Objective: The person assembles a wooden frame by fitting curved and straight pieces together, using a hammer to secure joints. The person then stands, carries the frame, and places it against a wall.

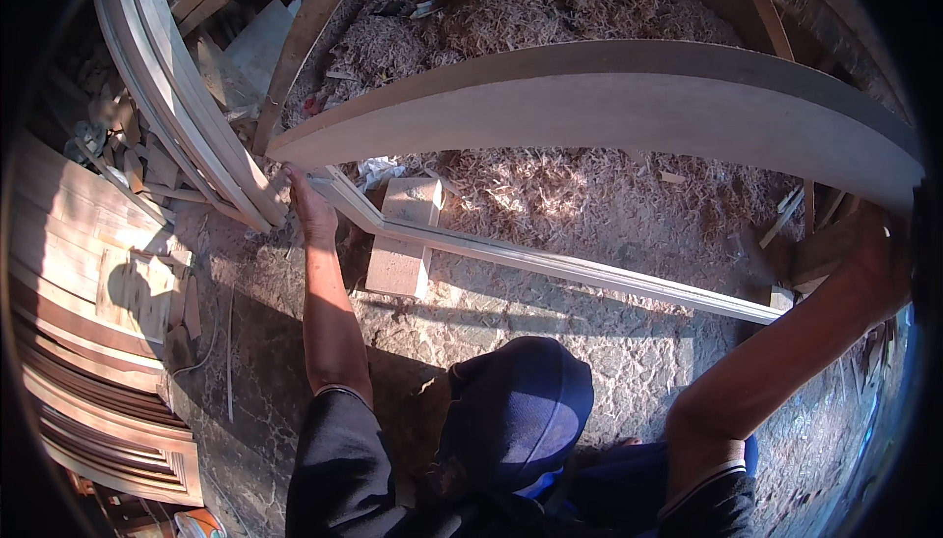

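Observation:
A long, wide, curved wooden board (609, 111) spans the view from left to right, tilted with its broad pale face toward me. My left hand (311, 209) grips its left end, the thumb side up against the wood. Over at the far right, my right hand (877, 258) is closed at the board's other end; its fingers are mostly in shade. Below the board a thin angled wooden moulding frame (550, 260) runs to the right. Its bend rests over a pale wooden block (396, 268) on the ground.
Wood shavings (530, 7) heap up beyond the board. Curved mouldings (162, 76) lean at upper left, near scrap wood (147, 160). Stacked wooden panels (98, 381) lie at left. Dark blue cloth (516, 410) shows low in the middle, over the rough concrete floor (250, 440).

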Tool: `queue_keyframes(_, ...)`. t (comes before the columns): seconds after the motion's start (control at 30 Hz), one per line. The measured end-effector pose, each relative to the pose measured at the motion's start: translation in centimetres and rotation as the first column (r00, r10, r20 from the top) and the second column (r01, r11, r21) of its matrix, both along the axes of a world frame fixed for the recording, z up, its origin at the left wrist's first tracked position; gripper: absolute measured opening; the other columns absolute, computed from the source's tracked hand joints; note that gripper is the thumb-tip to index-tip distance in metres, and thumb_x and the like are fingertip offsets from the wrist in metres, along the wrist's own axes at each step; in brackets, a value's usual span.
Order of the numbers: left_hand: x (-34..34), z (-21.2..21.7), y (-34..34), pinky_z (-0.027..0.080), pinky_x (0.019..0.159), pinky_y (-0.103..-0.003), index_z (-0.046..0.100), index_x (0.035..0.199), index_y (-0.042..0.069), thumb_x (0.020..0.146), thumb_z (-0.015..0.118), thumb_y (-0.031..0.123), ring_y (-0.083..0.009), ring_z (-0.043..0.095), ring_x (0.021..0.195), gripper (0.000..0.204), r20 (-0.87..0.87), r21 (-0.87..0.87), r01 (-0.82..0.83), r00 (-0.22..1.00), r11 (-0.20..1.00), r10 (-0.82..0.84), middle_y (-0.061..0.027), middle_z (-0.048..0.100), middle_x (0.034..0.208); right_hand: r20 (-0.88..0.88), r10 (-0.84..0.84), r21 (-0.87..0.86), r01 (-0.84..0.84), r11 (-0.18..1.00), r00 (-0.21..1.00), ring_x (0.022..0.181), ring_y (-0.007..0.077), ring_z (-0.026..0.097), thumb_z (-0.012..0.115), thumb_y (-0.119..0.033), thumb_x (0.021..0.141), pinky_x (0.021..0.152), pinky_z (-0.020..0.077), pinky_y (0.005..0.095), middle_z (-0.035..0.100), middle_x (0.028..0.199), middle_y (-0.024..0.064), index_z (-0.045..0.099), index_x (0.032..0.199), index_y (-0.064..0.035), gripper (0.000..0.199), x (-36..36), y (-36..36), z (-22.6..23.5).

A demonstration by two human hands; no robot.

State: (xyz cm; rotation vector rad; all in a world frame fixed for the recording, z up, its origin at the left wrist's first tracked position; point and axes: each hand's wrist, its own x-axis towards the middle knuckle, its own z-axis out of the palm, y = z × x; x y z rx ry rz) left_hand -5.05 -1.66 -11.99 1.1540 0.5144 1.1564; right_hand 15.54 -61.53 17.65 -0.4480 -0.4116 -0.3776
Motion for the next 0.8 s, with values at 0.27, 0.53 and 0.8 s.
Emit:
queue_keyframes(0.27, 0.0, 0.0, 0.4, 0.028, 0.121, -0.045, 0.033, 0.155, 0.001, 0.092, 0.058, 0.072, -0.0277, 0.035, 0.146, 0.098, 0.039, -0.012, 0.108, 0.993, 0.994, -0.107, -0.0127, 0.038, 0.159, -0.454, -0.266, -0.133, 0.230, 0.964, 0.851, 0.133, 0.0327, 0.050, 0.080, -0.037, 0.090, 0.113, 0.0389, 0.0544, 0.054, 0.141, 0.0181, 0.048, 0.143, -0.0039, 0.070, -0.2, -0.6, -11.8)
queue_keyframes(0.53, 0.0, 0.7, 0.2, 0.026, 0.122, -0.043, 0.027, 0.160, 0.006, 0.097, 0.046, 0.073, -0.0266, 0.033, 0.148, 0.094, -0.017, -0.024, 0.129, 0.991, 0.991, -0.129, -0.0095, 0.033, 0.162, -0.591, -0.135, 0.244, 0.335, 0.910, 0.795, 0.126, 0.0279, 0.055, 0.078, -0.039, 0.090, 0.114, 0.0382, 0.0528, 0.063, 0.130, 0.0120, 0.058, 0.136, -0.0071, 0.059, -1.2, -1.3, -20.8)
queue_keyframes(0.8, -0.5, -0.2, 3.9, 0.033, 0.115, -0.041, 0.046, 0.150, 0.007, 0.099, 0.060, 0.053, -0.0238, 0.046, 0.135, 0.070, -0.256, 0.035, 0.074, 0.965, 0.997, -0.063, -0.0085, 0.050, 0.146, -0.565, -0.178, 0.226, 0.359, 0.906, 0.806, 0.061, 0.0213, 0.058, 0.059, -0.054, 0.095, 0.055, 0.0522, 0.0374, 0.057, 0.076, 0.0065, 0.059, 0.098, -0.0064, 0.048, 0.4, -11.4, -26.0)
